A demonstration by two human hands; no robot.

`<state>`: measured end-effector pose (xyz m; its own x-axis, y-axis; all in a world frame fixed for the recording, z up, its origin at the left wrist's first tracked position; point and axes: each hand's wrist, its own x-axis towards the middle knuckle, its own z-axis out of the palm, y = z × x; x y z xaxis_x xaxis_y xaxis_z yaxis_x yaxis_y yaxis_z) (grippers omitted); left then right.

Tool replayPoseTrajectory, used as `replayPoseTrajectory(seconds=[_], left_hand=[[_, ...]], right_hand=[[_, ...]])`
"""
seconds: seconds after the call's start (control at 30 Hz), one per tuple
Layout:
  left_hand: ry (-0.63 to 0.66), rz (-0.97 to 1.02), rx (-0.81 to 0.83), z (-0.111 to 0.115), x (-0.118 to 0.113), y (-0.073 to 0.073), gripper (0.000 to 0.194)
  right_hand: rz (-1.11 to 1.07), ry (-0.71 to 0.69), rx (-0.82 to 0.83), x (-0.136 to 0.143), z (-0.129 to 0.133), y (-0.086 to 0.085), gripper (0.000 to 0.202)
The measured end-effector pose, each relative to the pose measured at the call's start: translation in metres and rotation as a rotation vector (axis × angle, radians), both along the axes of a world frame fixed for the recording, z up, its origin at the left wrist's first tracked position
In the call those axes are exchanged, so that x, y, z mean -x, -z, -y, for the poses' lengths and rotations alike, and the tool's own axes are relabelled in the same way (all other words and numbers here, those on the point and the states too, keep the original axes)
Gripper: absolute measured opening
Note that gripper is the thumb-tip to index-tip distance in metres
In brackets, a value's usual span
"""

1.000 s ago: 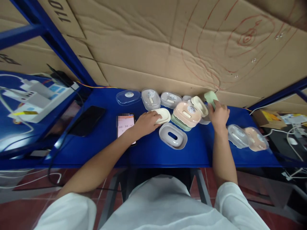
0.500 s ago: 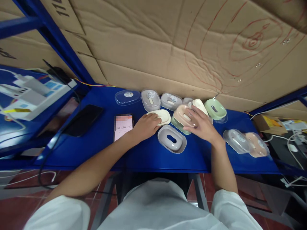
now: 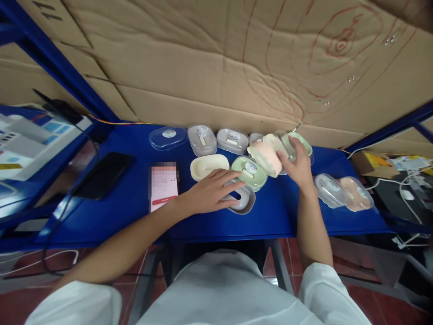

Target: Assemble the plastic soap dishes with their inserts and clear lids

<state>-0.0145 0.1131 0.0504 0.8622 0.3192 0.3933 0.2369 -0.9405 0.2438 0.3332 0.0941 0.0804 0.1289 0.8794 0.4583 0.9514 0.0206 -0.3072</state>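
My left hand (image 3: 214, 192) is open, fingers spread over a grey oval soap dish part with a slot (image 3: 248, 203), partly covering it. A cream oval tray (image 3: 204, 166) lies just behind that hand. Beside its fingertips sits a green soap dish with a round label (image 3: 253, 176). My right hand (image 3: 297, 164) has thumb and fingers apart, the thumb by the edge of a pink soap dish part (image 3: 269, 158). This pink part is tilted against a cream one (image 3: 274, 143). Another green part (image 3: 302, 142) is half hidden behind the right fingers.
Along the cardboard wall stand a clear lid (image 3: 167, 137) and grey soap dishes (image 3: 202, 141). To the right lie a clear-lidded grey dish (image 3: 329, 189) and a pink one (image 3: 356, 194). A lit phone (image 3: 164, 185) and a dark phone (image 3: 103, 174) lie left.
My left hand has left the cream tray and moved right over the grey part. My right hand has shifted right off the pink part, now tilted farther back; the green dish is uncovered.
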Motion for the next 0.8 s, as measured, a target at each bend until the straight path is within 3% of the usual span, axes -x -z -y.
replayPoseTrajectory(seconds=[0.1, 0.27, 0.37, 0.5, 0.63, 0.8], left_hand=[[0.012, -0.041, -0.061, 0.005, -0.006, 0.008, 0.051], [-0.012, -0.074, -0.111, 0.006, -0.01, 0.014, 0.045], [-0.029, -0.096, -0.107, 0.006, -0.01, 0.012, 0.049], [-0.079, -0.149, -0.117, 0.004, -0.008, 0.008, 0.046], [-0.094, -0.149, -0.12, 0.0, -0.006, 0.009, 0.045], [-0.097, -0.155, -0.138, -0.003, -0.005, 0.009, 0.046]], right_hand=[[0.08, -0.008, -0.025, 0.013, 0.002, 0.007, 0.075], [0.119, -0.105, 0.03, 0.04, 0.044, 0.01, 0.05], [0.115, -0.187, 0.133, 0.041, 0.08, 0.024, 0.059], [0.085, -0.117, 0.132, 0.028, 0.113, 0.052, 0.052], [0.07, -0.118, 0.129, 0.019, 0.124, 0.065, 0.037], [0.034, -0.117, 0.153, 0.018, 0.115, 0.055, 0.042]])
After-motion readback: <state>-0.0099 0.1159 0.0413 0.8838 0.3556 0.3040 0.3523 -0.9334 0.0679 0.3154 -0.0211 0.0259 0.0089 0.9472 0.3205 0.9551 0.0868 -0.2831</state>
